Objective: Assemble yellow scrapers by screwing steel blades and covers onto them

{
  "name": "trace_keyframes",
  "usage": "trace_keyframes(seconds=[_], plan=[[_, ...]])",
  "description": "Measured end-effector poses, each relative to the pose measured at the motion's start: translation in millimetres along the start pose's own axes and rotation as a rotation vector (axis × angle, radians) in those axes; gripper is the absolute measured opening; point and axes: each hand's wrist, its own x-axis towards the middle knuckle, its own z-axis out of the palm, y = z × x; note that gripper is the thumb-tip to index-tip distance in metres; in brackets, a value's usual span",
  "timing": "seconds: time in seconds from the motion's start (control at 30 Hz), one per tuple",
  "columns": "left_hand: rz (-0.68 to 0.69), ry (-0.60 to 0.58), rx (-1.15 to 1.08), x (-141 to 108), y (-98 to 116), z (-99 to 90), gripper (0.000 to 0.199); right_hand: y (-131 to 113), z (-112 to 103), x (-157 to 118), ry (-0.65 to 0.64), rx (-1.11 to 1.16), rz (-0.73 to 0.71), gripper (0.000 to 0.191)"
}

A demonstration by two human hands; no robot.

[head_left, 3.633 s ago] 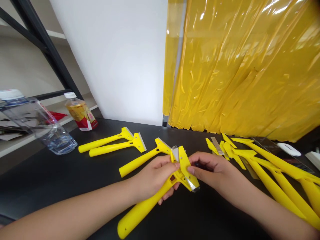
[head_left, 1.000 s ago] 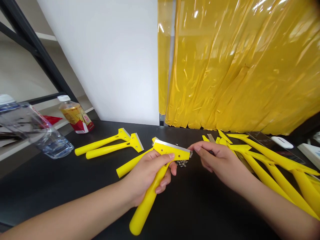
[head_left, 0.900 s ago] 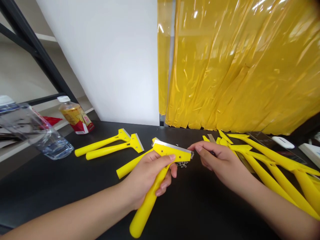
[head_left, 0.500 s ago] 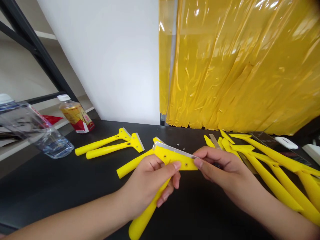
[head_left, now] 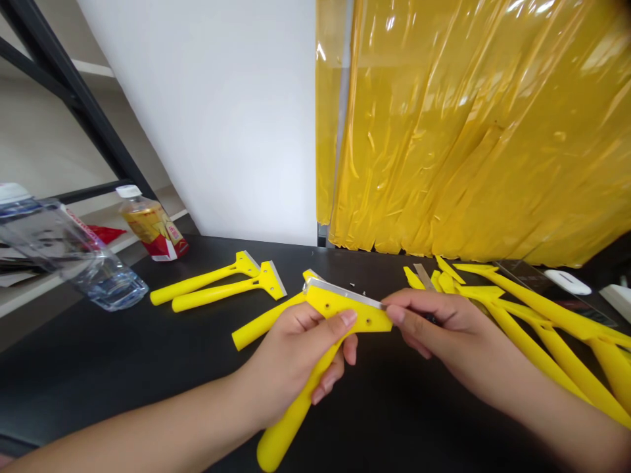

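Observation:
My left hand (head_left: 308,351) is closed around a yellow scraper (head_left: 352,314), thumb on its flat head and the handle slanting down toward me. A thin metal blade (head_left: 345,292) lies along the head's upper edge. Two small holes show in the head. At the right end of the blade, my right hand (head_left: 434,322) pinches with thumb and forefinger; something dark shows behind those fingers, too hidden to name. Just beyond the scraper, small screws (head_left: 363,293) lie on the black table (head_left: 197,368). Another yellow scraper (head_left: 261,325) rests partly behind my left hand.
Two bladed scrapers (head_left: 231,282) lie at the left. Several yellow scraper parts (head_left: 522,328) are piled at the right, with a loose metal strip (head_left: 424,276). A clear bottle (head_left: 106,279) and a drink bottle (head_left: 152,226) stand at left. Yellow film (head_left: 468,131) hangs behind.
The right thumb has shifted slightly off the corner of the scraper head, staying near the blade's end. The left hand keeps its hold; the view has moved a little.

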Motion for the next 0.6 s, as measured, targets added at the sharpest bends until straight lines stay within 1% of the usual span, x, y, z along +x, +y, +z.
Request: trace_keyframes(seconds=[0.1, 0.17, 0.23, 0.33, 0.4, 0.6], plan=[[0.004, 0.012, -0.021, 1, 0, 1.1, 0.044, 5, -5, 0, 0.090, -0.079, -0.053, 0.038], [0.010, 0.019, -0.020, 0, 0, 2.6, 0.044, 8, -4, -2, 0.157, -0.090, -0.085, 0.037], [0.014, 0.015, -0.003, -1, 1, 4.1, 0.043, 8, -2, -4, 0.187, -0.103, -0.102, 0.036], [0.020, -0.001, 0.038, -3, 3, 6.0, 0.043, 2, 4, -8, 0.199, -0.105, -0.111, 0.033], [0.021, -0.006, 0.050, -4, 4, 6.9, 0.042, -1, 7, -10, 0.195, -0.069, -0.102, 0.029], [0.006, -0.002, 0.082, -4, 4, 6.1, 0.044, 3, 7, -8, 0.161, 0.056, -0.063, 0.023]])
